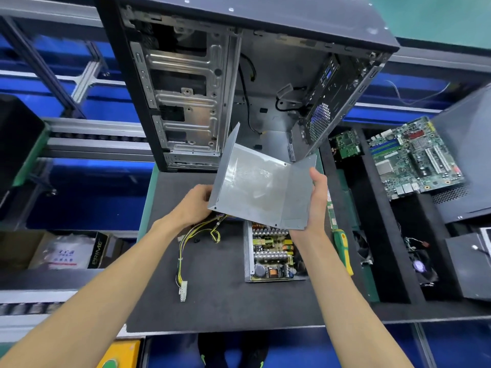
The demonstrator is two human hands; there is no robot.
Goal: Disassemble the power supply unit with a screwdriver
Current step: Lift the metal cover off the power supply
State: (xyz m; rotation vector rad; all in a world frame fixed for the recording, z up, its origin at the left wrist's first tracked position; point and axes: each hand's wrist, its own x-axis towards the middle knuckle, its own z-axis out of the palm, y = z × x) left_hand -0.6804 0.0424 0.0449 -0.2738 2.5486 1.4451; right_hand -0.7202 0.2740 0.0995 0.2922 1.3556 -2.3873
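The power supply's grey U-shaped metal cover (255, 184) is lifted off, held in the air above the unit. My right hand (317, 197) grips its right wall, thumb on the inside. My left hand (195, 204) holds its left edge, fingers hidden behind the sheet. Below lies the open power supply base (272, 253) with its circuit board, coils and capacitors exposed. Its yellow and black cable bundle (198, 235) trails left to a white connector (183, 290). A green and yellow screwdriver (344, 251) lies on the mat right of the base.
An open black computer case (239, 75) stands at the back of the dark work mat (212, 301). A motherboard (414, 158), a small green board (346, 143) and fans (422, 266) lie in compartments on the right. A cardboard box (53, 251) sits at left.
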